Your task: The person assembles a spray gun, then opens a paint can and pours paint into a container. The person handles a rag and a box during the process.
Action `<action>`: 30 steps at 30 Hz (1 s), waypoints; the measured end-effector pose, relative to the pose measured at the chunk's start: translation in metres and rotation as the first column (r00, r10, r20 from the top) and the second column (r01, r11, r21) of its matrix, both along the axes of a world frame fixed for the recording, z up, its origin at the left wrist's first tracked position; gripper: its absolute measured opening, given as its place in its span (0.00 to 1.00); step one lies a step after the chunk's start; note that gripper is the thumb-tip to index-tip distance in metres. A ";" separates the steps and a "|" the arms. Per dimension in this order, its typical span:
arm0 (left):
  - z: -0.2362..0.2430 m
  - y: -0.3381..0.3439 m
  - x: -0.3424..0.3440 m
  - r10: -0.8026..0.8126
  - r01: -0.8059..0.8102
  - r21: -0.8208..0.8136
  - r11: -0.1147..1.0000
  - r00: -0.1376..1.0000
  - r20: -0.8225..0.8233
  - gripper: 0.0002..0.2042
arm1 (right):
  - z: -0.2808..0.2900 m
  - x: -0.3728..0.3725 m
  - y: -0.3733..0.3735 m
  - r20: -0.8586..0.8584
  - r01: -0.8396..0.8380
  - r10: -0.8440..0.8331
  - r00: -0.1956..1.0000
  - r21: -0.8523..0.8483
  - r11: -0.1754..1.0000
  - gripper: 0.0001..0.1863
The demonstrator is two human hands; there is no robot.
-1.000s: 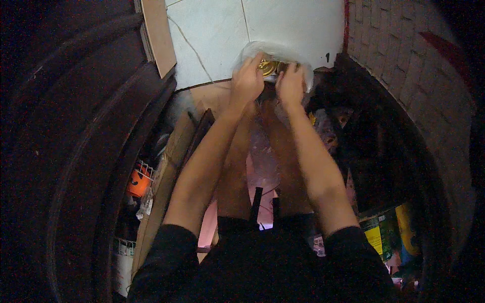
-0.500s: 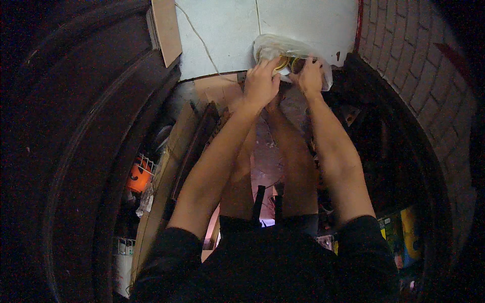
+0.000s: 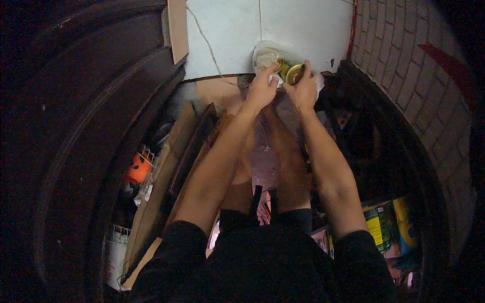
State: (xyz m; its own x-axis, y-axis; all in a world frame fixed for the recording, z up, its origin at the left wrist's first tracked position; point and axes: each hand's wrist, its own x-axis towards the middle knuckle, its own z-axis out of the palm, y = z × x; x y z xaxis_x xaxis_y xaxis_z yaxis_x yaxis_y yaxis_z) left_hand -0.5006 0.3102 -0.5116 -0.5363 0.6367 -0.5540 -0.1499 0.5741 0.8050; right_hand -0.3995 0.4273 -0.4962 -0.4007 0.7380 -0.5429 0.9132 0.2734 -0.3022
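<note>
Pinching a gold-rimmed container (image 3: 295, 75) btwn thumb and fingers of R hand (image 3: 303, 92), round end turned up twd camera, at the open mouth of a clear plastic bag (image 3: 268, 49). Bending fingers of L hand (image 3: 263, 90) at bag's near left edge, thumb a bit apart; can't tell if gripping film or just touching the second container (image 3: 280, 64), visible left of the first, part. hidden by fingertips + film. Can't judge depth of either inside bag. Reaching fwd to bag w/ both forearms, out of dark sleeves (image 3: 174, 252) well apart from bag on body side; showing bare legs (image 3: 280, 136) btwn arms, feet end nr bag. See white tiled surface (image 3: 313, 20) under and beyond bag, w/ thin pale cable (image 3: 204, 38) left of bag. Note brick-patterned wall (image 3: 391, 55) right of bag, well apart, and dark panelled wood (image 3: 101, 96) far left of bag. Add tan cardboard (image 3: 220, 89) just left of bag on body side, then, farther down-left of bag, orange item (image 3: 138, 169) w/ black marks by white wire rack (image 3: 147, 155). Spot yellow pkg (image 3: 374, 230) far down-right of bag. Too dark for more detail thereabouts.
</note>
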 end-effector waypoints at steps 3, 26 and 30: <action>0.004 -0.001 0.003 -0.117 0.111 -0.063 0.992 0.987 -0.111 0.20 | -0.003 -0.003 -0.001 0.002 0.146 -0.146 0.989 -0.006 0.989 0.57; 0.004 0.007 0.017 -0.634 0.508 -0.453 0.732 0.751 -0.183 0.14 | 0.020 -0.026 0.029 0.134 -0.454 0.449 0.883 0.006 0.891 0.61; 0.017 0.009 0.003 -0.224 0.043 -0.404 0.914 0.884 -0.411 0.13 | 0.015 -0.021 0.036 0.082 -0.542 0.544 0.835 -0.050 0.839 0.57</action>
State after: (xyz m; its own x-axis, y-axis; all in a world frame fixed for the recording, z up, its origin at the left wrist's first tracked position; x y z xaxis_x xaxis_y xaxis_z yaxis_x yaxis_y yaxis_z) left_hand -0.4973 0.3196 -0.4944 -0.7047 0.5137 -0.4894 0.2678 0.8313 0.4870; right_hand -0.4210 0.4636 -0.4810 -0.6823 0.4027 -0.6102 0.6436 0.7268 -0.2400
